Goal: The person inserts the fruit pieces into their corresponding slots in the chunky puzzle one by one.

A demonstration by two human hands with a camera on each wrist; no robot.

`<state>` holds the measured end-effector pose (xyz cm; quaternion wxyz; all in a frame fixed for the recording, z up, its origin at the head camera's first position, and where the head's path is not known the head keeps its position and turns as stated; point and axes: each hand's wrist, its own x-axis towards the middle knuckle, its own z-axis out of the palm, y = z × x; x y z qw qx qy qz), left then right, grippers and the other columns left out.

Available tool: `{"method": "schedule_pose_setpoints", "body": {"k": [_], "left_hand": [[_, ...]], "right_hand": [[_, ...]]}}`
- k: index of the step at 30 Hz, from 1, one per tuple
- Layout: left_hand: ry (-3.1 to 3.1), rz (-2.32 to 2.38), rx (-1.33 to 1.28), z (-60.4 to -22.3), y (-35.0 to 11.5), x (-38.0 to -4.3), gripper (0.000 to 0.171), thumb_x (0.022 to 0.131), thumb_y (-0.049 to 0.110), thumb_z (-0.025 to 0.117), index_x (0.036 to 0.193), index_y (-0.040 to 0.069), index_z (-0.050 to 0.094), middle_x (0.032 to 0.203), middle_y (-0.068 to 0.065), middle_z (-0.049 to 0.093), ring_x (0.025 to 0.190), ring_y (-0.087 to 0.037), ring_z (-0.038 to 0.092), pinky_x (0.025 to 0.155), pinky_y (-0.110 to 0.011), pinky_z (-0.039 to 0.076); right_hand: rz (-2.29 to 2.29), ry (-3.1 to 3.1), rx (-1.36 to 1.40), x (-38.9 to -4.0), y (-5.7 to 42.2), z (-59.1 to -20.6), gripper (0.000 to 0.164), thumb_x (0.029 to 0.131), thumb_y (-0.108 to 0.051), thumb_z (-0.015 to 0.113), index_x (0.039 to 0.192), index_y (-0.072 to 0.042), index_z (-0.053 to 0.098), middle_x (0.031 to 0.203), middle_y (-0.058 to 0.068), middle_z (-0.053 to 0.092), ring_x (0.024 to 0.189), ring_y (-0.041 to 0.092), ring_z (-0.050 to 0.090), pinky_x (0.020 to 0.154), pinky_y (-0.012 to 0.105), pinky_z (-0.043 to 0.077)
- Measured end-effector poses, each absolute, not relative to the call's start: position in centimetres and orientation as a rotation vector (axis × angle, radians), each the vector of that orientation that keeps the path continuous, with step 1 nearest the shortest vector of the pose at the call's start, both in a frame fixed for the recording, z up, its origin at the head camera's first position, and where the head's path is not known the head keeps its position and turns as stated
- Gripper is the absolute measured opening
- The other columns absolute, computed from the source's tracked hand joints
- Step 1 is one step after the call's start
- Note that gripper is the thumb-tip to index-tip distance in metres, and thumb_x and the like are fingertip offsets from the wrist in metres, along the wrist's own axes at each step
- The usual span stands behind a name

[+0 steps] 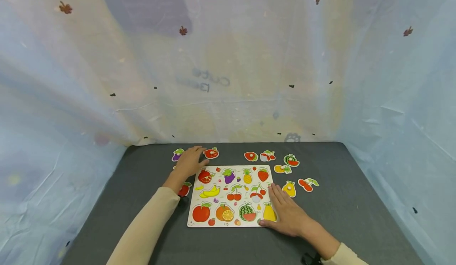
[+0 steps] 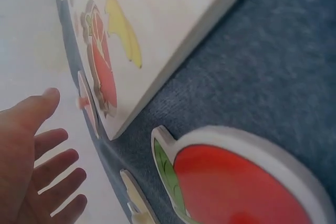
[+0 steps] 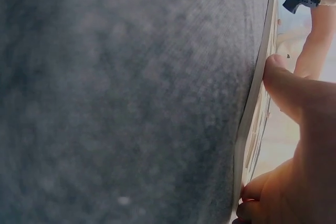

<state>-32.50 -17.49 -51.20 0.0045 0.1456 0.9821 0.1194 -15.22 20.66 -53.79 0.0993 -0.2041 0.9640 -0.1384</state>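
Observation:
A white fruit puzzle board (image 1: 217, 195) lies on the dark table. At its far left corner my left hand (image 1: 189, 163) reaches over the table, fingers apart and nothing held. Its thumb is close to a pomegranate piece (image 1: 211, 153) with a knob; a grape piece (image 1: 177, 154) shows just beyond the fingers. Under the left wrist is an apple piece (image 1: 184, 189), large in the left wrist view. My right hand (image 1: 286, 213) rests on the board's right edge with straight fingers, thumb at the near corner, partly covering the pear picture (image 1: 269, 212).
Right of the board lie a pear piece (image 1: 289, 189), a cherry piece (image 1: 308, 184), a pineapple piece (image 1: 283, 169) and a watermelon piece (image 1: 291, 160). Behind it are a strawberry piece (image 1: 251, 156) and another red-and-white fruit piece (image 1: 267, 156). A pale curtain (image 1: 228, 59) hangs around the table.

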Motion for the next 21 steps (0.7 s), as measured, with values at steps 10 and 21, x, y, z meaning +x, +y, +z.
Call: {"method": "schedule_pose_setpoints", "body": {"k": [10,21], "left_hand": [[3.147,0.394,0.448,-51.9,-16.5,-33.9,0.051,0.106,0.037,0.071,0.147,0.007,0.063,0.149,-0.021,0.057,0.137,-0.043,0.054,0.118,-0.059,0.043],[3.119,0.488,0.350,-52.9,-15.6,-35.7,0.039,0.106,0.035,0.072,0.135,0.010,0.069,0.122,-0.012,0.068,0.113,-0.032,0.064,0.107,-0.053,0.051]], "right_hand": [[-0.390,2.843,-0.580,-15.2,20.6,-53.6,0.124,0.089,-0.083,0.063,0.170,0.001,0.020,0.179,0.019,0.012,0.165,0.038,0.014,0.133,0.054,0.017],[-0.389,2.838,-0.591,-15.2,20.5,-53.6,0.124,0.090,-0.084,0.062,0.170,0.001,0.020,0.179,0.019,0.011,0.166,0.037,0.012,0.133,0.053,0.016]]}}
